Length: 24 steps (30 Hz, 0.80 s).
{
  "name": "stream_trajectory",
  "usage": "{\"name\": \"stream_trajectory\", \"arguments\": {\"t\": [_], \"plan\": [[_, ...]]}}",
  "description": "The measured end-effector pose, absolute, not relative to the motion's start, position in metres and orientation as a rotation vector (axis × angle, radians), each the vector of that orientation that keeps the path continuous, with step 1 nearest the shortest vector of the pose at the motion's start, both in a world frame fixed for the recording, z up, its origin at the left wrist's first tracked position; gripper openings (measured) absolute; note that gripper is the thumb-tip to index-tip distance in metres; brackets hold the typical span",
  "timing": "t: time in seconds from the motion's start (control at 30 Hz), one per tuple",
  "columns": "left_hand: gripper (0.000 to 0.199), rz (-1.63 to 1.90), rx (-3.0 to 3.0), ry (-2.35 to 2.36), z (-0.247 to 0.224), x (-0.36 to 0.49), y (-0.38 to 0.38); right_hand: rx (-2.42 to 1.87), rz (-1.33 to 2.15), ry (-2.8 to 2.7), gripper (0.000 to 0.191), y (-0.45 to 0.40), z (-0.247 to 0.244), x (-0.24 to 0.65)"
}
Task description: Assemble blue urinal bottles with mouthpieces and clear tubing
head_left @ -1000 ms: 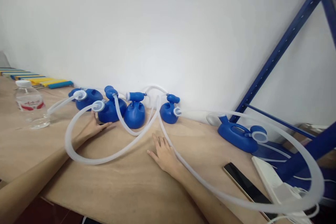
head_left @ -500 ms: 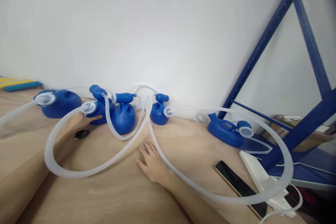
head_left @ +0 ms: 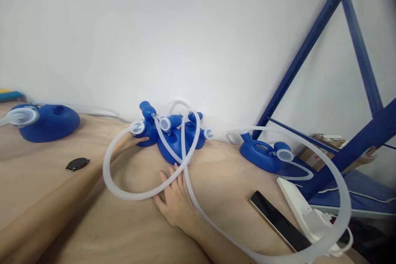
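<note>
My left hand [head_left: 130, 142] grips the lower side of a blue bottle [head_left: 148, 132] that stands upright, its thumb in front and the other fingers mostly hidden. A second blue bottle [head_left: 170, 146] stands just right of it, in front of a third blue bottle [head_left: 200, 142] near the wall. Clear ribbed tubing [head_left: 136, 196] loops from the held bottle towards the others. My right hand [head_left: 175, 200] rests on the table with its fingers spread, holding nothing, close to the second bottle and the tubing.
Another blue bottle [head_left: 51, 123] lies at far left, behind a small black object [head_left: 78, 163]. At right are a further blue bottle [head_left: 260, 156], a phone [head_left: 278, 219], a white power strip [head_left: 295, 200] and a blue rack frame [head_left: 309, 45]. A white wall [head_left: 185, 29] stands behind.
My left hand and its bottle have moved right. The second bottle has shifted right, closer to the third, and the tubing loop has moved right too. The right hand's fingers have come nearer the second bottle.
</note>
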<state>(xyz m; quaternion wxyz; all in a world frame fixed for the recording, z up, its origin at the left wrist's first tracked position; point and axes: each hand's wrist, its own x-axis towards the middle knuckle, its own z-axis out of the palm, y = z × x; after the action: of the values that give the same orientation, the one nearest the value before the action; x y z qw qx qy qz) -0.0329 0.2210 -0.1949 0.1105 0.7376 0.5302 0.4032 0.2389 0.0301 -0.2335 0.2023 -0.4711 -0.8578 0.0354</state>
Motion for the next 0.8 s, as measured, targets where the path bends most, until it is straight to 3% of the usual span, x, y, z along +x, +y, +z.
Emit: {"name": "stream_trajectory", "arguments": {"t": [0.17, 0.33, 0.4, 0.5, 0.57, 0.7, 0.8], "plan": [[0.074, 1.016, 2.258, 1.46, -0.192, -0.008, 0.233, -1.307, 0.061, -2.409, 0.066, 0.036, -0.244, 0.242], [0.039, 1.01, 2.102, 1.88, -0.163, -0.055, 0.213, -1.299, 0.126, -2.414, 0.051, 0.04, -0.246, 0.243], [0.045, 1.136, 1.881, 2.237, -0.149, -0.09, 0.193, -1.303, 0.136, -2.415, 0.049, 0.04, -0.245, 0.243], [0.071, 1.354, 1.482, 2.707, -0.137, -0.147, 0.162, -1.303, 0.145, -2.42, 0.051, 0.039, -0.245, 0.242], [0.087, 1.197, 1.491, 2.894, -0.137, -0.18, 0.148, -1.298, 0.148, -2.419, 0.051, 0.038, -0.245, 0.241], [0.079, 0.76, 1.443, 3.015, -0.138, -0.221, 0.14, -1.218, 0.171, -2.425, 0.05, 0.036, -0.246, 0.242], [0.083, 0.823, 1.305, 3.049, -0.129, -0.232, 0.147, -1.18, 0.191, -2.434, 0.051, 0.035, -0.244, 0.242]]}}
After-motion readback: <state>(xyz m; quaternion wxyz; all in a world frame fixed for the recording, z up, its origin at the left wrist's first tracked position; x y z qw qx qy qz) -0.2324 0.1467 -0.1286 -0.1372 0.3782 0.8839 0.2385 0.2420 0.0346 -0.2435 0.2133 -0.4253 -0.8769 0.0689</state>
